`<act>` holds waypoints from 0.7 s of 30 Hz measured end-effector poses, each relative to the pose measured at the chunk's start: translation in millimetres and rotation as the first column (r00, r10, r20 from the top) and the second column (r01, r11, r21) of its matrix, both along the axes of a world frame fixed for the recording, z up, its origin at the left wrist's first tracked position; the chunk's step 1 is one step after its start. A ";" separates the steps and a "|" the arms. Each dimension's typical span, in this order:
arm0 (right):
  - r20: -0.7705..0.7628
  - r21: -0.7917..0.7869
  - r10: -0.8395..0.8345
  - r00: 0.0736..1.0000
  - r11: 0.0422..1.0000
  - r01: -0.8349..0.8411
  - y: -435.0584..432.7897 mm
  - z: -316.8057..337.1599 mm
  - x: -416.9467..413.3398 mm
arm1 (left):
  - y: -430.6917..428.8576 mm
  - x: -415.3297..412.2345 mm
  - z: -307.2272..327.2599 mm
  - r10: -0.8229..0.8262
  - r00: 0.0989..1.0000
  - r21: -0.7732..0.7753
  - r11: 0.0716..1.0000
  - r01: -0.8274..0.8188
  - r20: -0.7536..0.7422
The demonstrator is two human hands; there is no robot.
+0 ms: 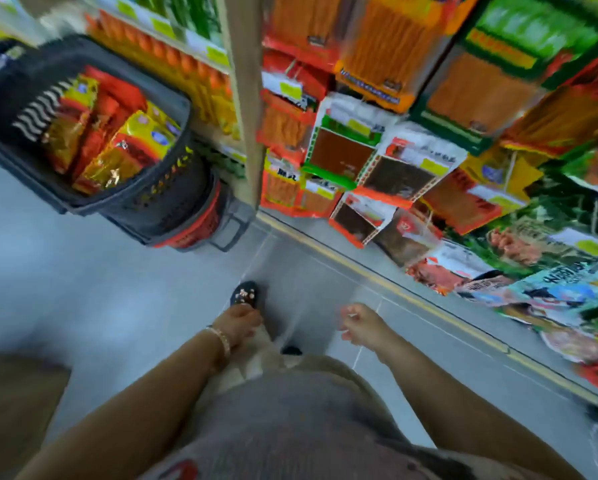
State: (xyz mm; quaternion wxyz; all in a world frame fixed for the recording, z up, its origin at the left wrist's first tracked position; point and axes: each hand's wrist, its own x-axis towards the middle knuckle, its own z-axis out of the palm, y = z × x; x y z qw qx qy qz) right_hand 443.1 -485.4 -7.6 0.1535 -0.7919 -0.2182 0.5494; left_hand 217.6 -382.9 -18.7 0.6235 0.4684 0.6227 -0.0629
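1. At the far left edge of the pale grey tiled floor [83, 271], a dark grey slotted plastic shopping basket [159, 199] sat on a stack of black-and-red empty baskets [193, 223], close beside the shelf upright.
2. Red and yellow foil snack packets [107, 133] stood on end inside it, crowded toward its right side. Its slotted left wall showed bare.
3. Along the floor's right edge, orange, green and white hanging packets [342, 154] covered the shelf rack, though blur hid their detail.
4. The left hand [238, 322], with a gold bead bracelet [221, 339] at the wrist, hung low over a black beaded sandal [245, 294] near the middle of the floor. Its fingers pointed away, so I could not tell how they lay.
5. The right hand [361, 323] hung near it, well apart from basket and rack, with its fingers loosely curled round nothing.
6. Loading looked partly done. Several packets were in the basket and room remained. Neither hand had yet reached for the next one.
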 end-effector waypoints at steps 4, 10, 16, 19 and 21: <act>-0.089 -0.162 0.317 0.944 0.931 -0.328 22.4 -15.7 -44.6 | 4.1 -71.8 -19.3 0.127 0.990 -0.025 0.991 -0.129 -0.064; -0.074 -0.194 0.560 0.825 0.804 -0.563 127.4 -16.9 -105.0 | 62.9 -155.5 -29.8 0.457 0.886 -0.100 0.881 -0.463 -0.079; -0.023 -0.091 0.446 0.894 0.890 -0.447 261.6 -14.3 -157.8 | 136.1 -224.3 -27.6 0.654 0.752 -0.095 0.746 -0.659 -0.084; -0.064 0.043 0.362 0.930 0.932 -0.360 317.4 -7.7 -189.4 | 169.2 -251.4 -24.3 0.661 0.742 -0.071 0.740 -0.669 -0.113; -0.109 0.115 0.315 0.943 0.946 -0.303 349.4 -1.5 -209.8 | 192.4 -262.8 -17.8 0.655 0.748 -0.040 0.749 -0.661 -0.108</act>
